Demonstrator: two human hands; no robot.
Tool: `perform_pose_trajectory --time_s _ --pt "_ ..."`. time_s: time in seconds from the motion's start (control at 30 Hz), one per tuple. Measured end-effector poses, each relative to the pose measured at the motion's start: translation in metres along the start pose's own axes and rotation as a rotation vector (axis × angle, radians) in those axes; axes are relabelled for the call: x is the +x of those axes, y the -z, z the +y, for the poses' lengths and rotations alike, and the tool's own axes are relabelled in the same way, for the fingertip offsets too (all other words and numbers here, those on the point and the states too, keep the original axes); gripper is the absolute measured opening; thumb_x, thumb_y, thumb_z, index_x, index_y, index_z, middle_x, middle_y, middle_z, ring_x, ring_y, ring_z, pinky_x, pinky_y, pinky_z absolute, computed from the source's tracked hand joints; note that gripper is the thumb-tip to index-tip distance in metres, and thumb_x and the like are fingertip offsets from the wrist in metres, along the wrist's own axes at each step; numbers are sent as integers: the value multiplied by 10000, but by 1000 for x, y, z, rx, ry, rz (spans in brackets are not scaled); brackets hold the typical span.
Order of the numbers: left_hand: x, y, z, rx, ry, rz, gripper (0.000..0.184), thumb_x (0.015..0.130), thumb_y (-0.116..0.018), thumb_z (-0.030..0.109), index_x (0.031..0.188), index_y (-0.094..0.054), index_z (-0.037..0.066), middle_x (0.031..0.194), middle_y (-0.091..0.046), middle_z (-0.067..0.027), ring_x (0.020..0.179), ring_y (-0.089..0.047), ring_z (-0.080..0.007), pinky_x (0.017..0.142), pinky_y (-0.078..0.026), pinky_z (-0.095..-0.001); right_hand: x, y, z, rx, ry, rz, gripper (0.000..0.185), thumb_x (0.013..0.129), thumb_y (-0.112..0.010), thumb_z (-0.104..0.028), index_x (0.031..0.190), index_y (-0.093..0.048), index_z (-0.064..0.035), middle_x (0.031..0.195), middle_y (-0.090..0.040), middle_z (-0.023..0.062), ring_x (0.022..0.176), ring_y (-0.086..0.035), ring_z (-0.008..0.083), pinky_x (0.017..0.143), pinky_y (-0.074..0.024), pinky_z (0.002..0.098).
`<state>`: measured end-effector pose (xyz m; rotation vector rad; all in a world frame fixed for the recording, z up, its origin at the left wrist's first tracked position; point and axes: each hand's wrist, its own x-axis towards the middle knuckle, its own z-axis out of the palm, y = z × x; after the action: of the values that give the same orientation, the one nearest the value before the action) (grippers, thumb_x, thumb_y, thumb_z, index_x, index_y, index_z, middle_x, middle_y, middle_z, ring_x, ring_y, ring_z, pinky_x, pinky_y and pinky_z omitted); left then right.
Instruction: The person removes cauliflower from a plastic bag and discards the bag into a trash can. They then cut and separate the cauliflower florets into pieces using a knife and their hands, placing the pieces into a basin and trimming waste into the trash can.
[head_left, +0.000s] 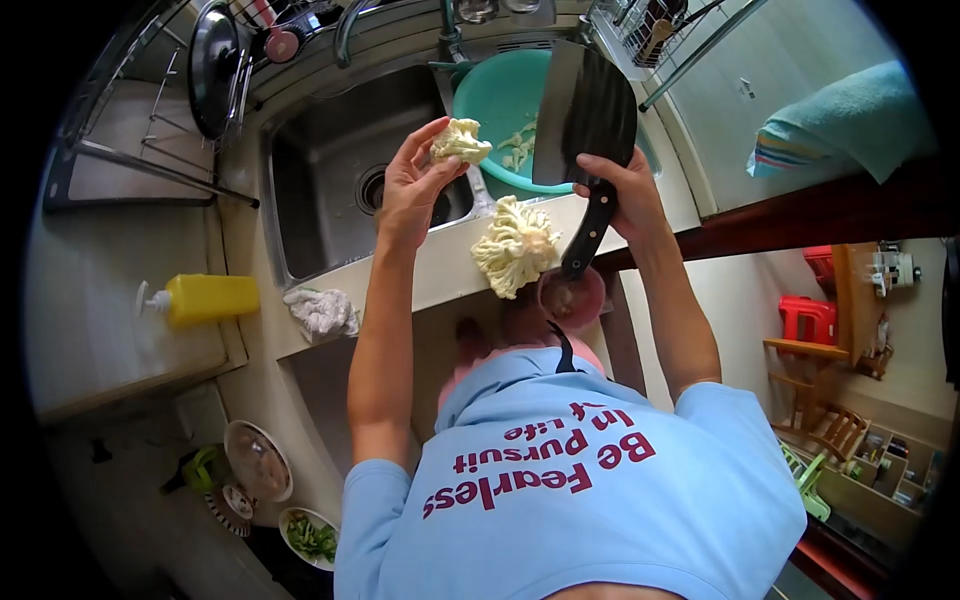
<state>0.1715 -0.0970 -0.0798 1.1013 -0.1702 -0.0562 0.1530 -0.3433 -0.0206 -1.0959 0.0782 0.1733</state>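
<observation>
A small cauliflower floret [459, 142] is pinched between the thumb and fingers of my left hand [415, 185], over the sink's right part. My right hand [630, 195] grips a wide cleaver [587, 115] by its black handle, the blade upright above the teal basin [500, 85]. A larger piece of cauliflower [515, 247] lies on the counter edge between my two hands, touched by neither. Several small cauliflower bits [518, 147] are in the basin.
An empty steel sink [320, 150] is at the left, with a faucet [345, 35] behind. A white cloth [322, 313] and yellow bottle [212, 300] stand left. Below the counter edge is a pink container [573, 300]. A teal towel [845, 120] hangs right.
</observation>
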Motion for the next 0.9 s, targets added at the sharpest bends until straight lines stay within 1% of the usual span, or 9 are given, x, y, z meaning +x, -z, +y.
perform_pose_trajectory --time_s 0.03,0.1,0.2,0.3,0.53,0.6,0.7,0.8,0.9 --pt "7 -5 -4 38 -27 18 491 848 -632 28 1311 -469 31 1217 -543 -127 1073 -582 -199 909 -509 -325 2 8 -2 0 -2 2 177 810 -650 1 972 -606 -52 741 -594 21 566 -538 108 502 -457 265" --pt "19 -18 -13 98 -57 51 500 842 -647 46 1308 -466 31 1207 -551 -123 1051 -590 -189 890 -514 -315 7 20 -5 -675 188 -69 190 823 -611 8 1011 -589 -11 838 -593 48 695 -566 127 612 -477 299" --pt "35 -34 -32 145 -106 106 535 831 -673 90 1311 -446 24 1160 -574 -105 995 -605 -162 833 -520 -281 17 12 6 -1065 725 -76 457 786 -512 75 1226 -559 -39 1050 -540 138 956 -542 282 835 -443 353" --pt "46 -47 -50 75 -82 301 510 804 -709 77 1223 -440 -32 1003 -570 -95 901 -591 -129 777 -505 -245 23 5 18 -1137 777 -119 616 746 -495 98 1322 -505 -121 1168 -547 166 1045 -552 347 896 -468 419" --pt "47 -59 -55 438 -278 599 489 800 -728 108 1131 -378 24 1004 -537 -68 897 -555 -110 750 -476 -234 41 -9 40 -1262 803 -240 710 700 -530 110 1356 -476 -154 1282 -521 201 1116 -554 362 842 -522 425" --pt "44 -54 -52 486 -303 601 461 802 -712 97 1141 -411 14 1039 -529 -98 902 -564 -154 742 -477 -250 45 -12 42 -1237 759 -298 710 704 -524 112 1363 -462 -145 1291 -515 205 1126 -549 366 843 -521 427" --pt "41 -50 -41 1026 -387 657 424 797 -660 78 1175 -480 13 1049 -511 -186 911 -572 -332 754 -478 -373 54 -18 47 -1139 733 -368 728 702 -518 117 1381 -422 -128 1317 -486 229 1131 -536 392 853 -509 436" --pt "32 -51 -28 1079 -244 575 407 805 -637 85 1171 -473 14 1042 -511 -199 930 -566 -381 770 -463 -432 62 -31 50 -1089 629 -415 762 695 -491 124 1403 -379 -137 1361 -446 217 1212 -465 392 952 -448 445" --pt "33 -31 -30 1128 -331 587 386 814 -620 93 1160 -471 9 1040 -512 -211 934 -561 -411 763 -459 -455 70 -46 57 -1114 560 -444 777 701 -485 123 1413 -362 -162 1351 -453 224 1218 -455 399 936 -451 450"
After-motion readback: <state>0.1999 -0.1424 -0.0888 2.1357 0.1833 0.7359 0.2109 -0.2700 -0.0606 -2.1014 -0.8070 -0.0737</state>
